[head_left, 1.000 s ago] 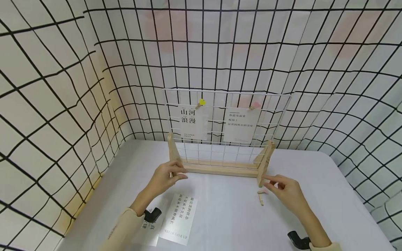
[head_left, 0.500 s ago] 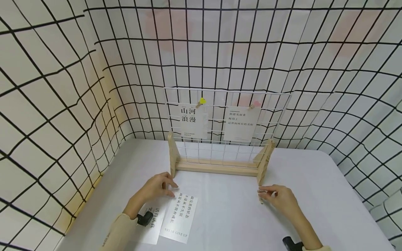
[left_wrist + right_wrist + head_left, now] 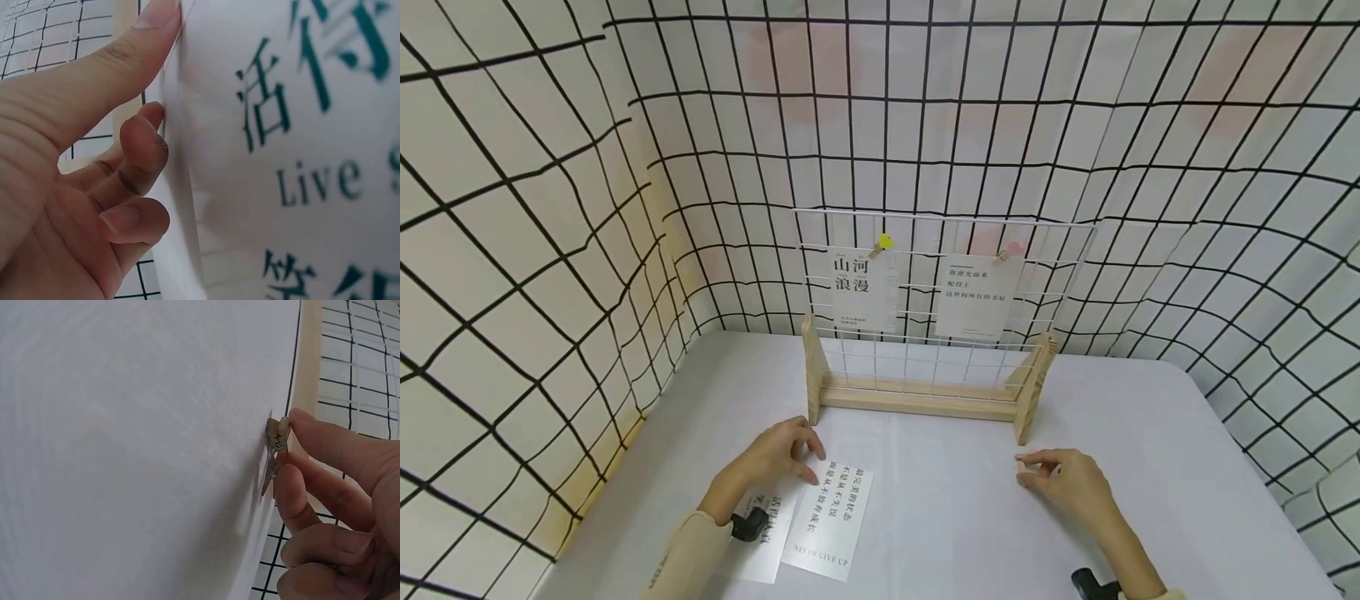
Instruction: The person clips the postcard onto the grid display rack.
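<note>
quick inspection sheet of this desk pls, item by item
surface: white table, bare in the middle
job's things: small wooden clip pinched in right hand; front card and second card flat by left hand
clutter: wire grid stand on a wooden base, two cards clipped to it
grippers: left hand's fingers touch a card's edge; right hand holds the clip at the table
cables: nothing seen
surroundings: white walls with black grid lines on three sides
</note>
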The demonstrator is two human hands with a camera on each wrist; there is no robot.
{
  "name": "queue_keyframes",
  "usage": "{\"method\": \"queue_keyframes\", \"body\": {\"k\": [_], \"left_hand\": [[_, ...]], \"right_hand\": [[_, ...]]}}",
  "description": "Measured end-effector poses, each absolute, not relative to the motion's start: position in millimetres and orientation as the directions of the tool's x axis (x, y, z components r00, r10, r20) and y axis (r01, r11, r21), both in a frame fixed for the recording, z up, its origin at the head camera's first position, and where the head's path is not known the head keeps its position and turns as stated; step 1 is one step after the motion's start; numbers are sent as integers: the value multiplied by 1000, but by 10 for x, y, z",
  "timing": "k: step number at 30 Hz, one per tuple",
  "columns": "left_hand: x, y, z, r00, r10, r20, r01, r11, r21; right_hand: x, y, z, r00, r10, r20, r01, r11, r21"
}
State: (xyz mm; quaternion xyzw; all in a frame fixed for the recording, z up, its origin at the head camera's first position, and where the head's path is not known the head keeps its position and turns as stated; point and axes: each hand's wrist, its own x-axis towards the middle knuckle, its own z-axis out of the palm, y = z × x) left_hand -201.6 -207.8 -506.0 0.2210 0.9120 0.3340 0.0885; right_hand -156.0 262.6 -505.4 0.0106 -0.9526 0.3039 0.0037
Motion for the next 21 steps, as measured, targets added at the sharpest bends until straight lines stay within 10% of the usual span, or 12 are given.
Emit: {"method": "queue_keyframes", "body": {"k": [21], "left_hand": [[-2035, -2109, -5083, -849, 522, -84, 259, 549, 795]], "right_hand": [[-1561, 2633, -5083, -997, -68, -28, -38, 804, -593]]}}
